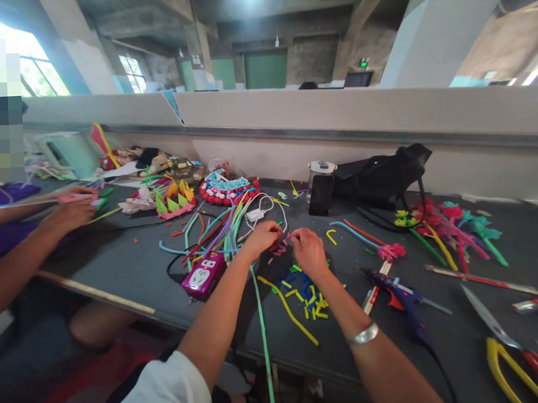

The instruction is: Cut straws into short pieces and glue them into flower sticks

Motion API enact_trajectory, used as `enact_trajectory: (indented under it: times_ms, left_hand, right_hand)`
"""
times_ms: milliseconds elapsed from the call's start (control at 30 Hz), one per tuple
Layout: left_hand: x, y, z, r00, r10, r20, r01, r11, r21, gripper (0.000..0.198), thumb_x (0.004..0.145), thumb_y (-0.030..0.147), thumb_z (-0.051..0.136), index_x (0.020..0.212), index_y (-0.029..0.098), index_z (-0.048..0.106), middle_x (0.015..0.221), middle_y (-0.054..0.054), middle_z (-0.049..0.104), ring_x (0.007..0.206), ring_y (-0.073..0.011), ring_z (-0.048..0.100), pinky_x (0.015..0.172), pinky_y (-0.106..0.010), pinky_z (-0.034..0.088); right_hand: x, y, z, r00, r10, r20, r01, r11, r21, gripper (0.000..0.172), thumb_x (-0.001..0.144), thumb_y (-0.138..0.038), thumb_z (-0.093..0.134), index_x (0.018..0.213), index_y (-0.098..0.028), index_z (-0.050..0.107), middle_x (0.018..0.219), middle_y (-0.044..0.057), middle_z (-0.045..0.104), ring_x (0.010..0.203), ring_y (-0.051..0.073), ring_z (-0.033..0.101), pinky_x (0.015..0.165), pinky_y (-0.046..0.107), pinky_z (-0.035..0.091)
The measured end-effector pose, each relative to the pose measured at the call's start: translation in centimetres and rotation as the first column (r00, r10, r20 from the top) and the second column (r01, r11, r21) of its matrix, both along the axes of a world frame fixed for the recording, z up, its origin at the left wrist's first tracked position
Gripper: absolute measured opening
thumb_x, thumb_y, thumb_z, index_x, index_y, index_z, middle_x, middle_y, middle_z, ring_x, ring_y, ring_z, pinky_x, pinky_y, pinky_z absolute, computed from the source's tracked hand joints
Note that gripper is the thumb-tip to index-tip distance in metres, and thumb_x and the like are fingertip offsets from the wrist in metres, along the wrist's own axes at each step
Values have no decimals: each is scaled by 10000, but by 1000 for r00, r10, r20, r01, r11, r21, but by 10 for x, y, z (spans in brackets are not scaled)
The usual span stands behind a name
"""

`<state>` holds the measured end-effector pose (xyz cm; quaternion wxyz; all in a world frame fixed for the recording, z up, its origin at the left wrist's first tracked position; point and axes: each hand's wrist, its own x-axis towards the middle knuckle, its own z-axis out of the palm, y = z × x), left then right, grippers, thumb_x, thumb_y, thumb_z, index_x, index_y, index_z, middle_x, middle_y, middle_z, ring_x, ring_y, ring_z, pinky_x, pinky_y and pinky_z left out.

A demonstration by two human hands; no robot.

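My left hand (267, 236) is closed in a pinch above the middle of the dark table; a speck of green shows by its fingertips, but what it holds is too small to name. Facing it, a little apart, my right hand (308, 251) has its fingers curled together, their contents hidden. Small pink pieces (277, 249) lie between and below the hands. Nearer me is a heap of short yellow and blue cut pieces (311, 296), beside a long yellow fuzzy stem (292, 313). Left of my left hand spreads a bundle of coloured fuzzy stems (234, 224).
A purple power strip (205, 277) sits left of my forearm. On the right lie a glue gun (405, 302), scissors (502, 340) and fuzzy flowers (457, 223). A phone (321, 195) leans behind, near a black bag (379, 176). Another person's hands (75, 207) work at left.
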<state>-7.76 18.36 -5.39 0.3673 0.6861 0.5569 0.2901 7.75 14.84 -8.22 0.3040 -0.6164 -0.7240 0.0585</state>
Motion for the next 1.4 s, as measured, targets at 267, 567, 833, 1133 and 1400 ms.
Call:
enact_trajectory:
  times_ms: [267, 567, 833, 1133, 1400]
  left_hand:
    - [-2, 3, -9, 963, 59, 263, -50, 998, -40, 148, 820, 80, 512, 881, 145, 631, 655, 5, 640, 539, -109, 602, 546, -216, 495]
    - [8, 10, -31, 925, 5, 380, 10, 999, -36, 323, 802, 38, 517, 1078, 148, 644, 730, -20, 691, 555, -126, 651, 571, -253, 546]
    - [9, 15, -36, 929, -64, 364, 37, 996, 81, 439, 762, -18, 440, 1113, 138, 652, 998, -105, 718, 779, -162, 707, 619, -246, 565]
    - [10, 12, -33, 966, -185, 181, 126, 948, 293, 547, 727, -52, 415, 1169, 166, 652, 1119, -75, 714, 1011, -157, 674, 907, -308, 526]
    - [1, 11, -26, 989, -82, -124, 124, 918, 376, 295, 820, 106, 520, 1035, 176, 710, 1058, -72, 723, 988, -193, 654, 949, -329, 471]
  right_hand:
    - [1, 1, -3, 999, -6, -41, 7, 1000, 13, 166, 929, -182, 454, 927, -199, 619, 961, 43, 707, 929, 200, 602, 787, 291, 342]
    - [0, 1, -4, 999, 4, -36, -3, 999, 34, 169, 909, -164, 470, 906, -204, 634, 916, 42, 709, 889, 205, 609, 788, 298, 358]
    - [4, 3, -5, 996, -65, -60, 68, 997, 41, 150, 908, -178, 485, 918, -193, 634, 910, 53, 710, 885, 217, 611, 774, 299, 357]
    - [10, 7, -7, 987, -140, -79, 144, 989, 41, 177, 920, -191, 468, 936, -189, 644, 910, 69, 711, 893, 211, 608, 773, 291, 359]
    - [14, 7, -7, 981, -181, -66, 183, 983, 25, 215, 910, -183, 455, 970, -188, 662, 930, 80, 718, 898, 214, 618, 785, 296, 372]
